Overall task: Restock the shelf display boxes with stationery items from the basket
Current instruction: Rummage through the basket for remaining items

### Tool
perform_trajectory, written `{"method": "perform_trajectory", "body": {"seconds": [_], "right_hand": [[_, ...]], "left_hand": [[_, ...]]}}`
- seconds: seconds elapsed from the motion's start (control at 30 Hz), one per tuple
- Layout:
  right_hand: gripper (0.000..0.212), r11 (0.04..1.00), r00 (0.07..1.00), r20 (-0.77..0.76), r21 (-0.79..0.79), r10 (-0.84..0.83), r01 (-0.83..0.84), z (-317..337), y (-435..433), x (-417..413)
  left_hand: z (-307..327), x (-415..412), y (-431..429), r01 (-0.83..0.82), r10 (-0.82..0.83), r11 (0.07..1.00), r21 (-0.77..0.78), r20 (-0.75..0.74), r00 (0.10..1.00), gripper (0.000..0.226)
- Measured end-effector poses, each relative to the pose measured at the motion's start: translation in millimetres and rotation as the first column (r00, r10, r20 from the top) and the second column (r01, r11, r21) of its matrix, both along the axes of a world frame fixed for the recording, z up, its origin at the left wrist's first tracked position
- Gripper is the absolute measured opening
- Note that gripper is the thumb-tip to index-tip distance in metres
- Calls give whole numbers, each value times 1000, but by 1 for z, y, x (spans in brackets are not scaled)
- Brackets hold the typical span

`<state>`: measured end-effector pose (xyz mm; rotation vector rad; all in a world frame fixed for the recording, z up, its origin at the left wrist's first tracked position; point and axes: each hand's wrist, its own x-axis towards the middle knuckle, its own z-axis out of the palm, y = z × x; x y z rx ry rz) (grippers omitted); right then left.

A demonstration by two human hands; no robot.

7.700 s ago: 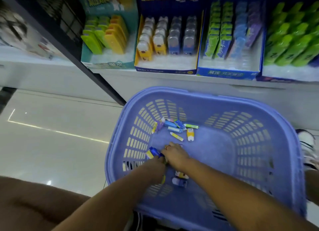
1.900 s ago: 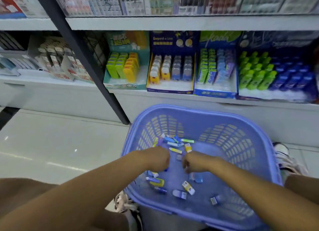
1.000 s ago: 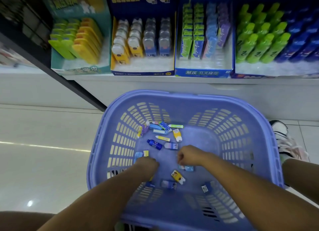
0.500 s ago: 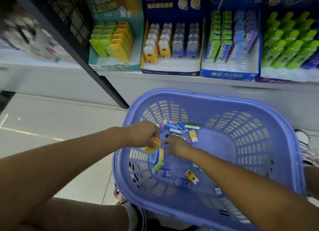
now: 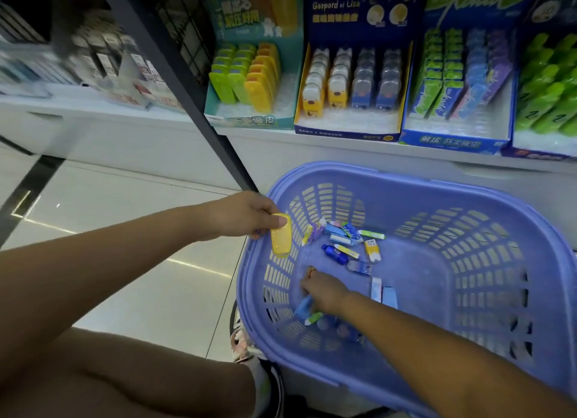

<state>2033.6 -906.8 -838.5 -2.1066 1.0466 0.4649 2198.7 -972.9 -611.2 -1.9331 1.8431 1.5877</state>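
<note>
One display box (image 5: 346, 133), "Gaspard et Lisa"

The right hand (image 5: 324, 291) covers its own fingers, so whether they grip the blue piece (image 5: 303, 307) under it cannot be told. Fingers of the left hand (image 5: 246, 214) are hidden behind the yellow case (image 5: 281, 236). Far-left shelf goods (image 5: 103, 62) are blurred; the basket (image 5: 406, 180) is cut off near right.

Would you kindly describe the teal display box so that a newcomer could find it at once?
Look at the white shelf above the purple basket, just right of the slanting black post. The teal display box is the leftmost of the row there. Unlike the navy Gaspard et Lisa box beside it, it holds green and yellow cases standing in rows.
</note>
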Motion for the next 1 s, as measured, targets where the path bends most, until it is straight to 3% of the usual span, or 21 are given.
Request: {"method": "perform_trajectory", "body": {"seconds": [0.13,0.23,0.3,0.37,0.43,0.5,0.57,0.7,0.87,1.0], "right_hand": [[32,999,998,-58,34,38,-37,19,0,-5],[31,982,982,-137,126,-126,144,48,-20,-3],[21,968,977,-172,193,-128,161,74,-37,-6],[28,928,967,-106,276,-230,251,102,-52,-13],[23,778,873,57,484,-484,400,130,-60,-23],[15,681,770,197,628,-607,377,162,-65,-33],[8,703,644,393,627,-657,335,191,-70,-38],[35,792,420,673,496,-610,356,237,-71,-40],[36,792,314,760,403,-569,459,261,-67,-35],[26,676,80,721,597,-688,432,274,-78,-30]], "left_hand": [[9,-2,-1,-16,16,998,55,3,1000,27],[26,-3,-4,-83,89,991,109,-55,995,29],[41,-3,-5,-165,184,975,148,-130,974,25],[56,-3,-5,-256,292,949,184,-204,935,23],[68,-1,-1,-294,344,931,215,-256,903,25],[76,1,3,-316,381,916,246,-295,876,30],[79,2,6,-366,448,886,285,-325,833,31],[84,-7,7,-421,554,828,371,-414,722,29],[90,-19,-1,-262,501,861,436,-632,591,34],[86,-16,-11,-378,403,904,198,-690,602,26]]}}
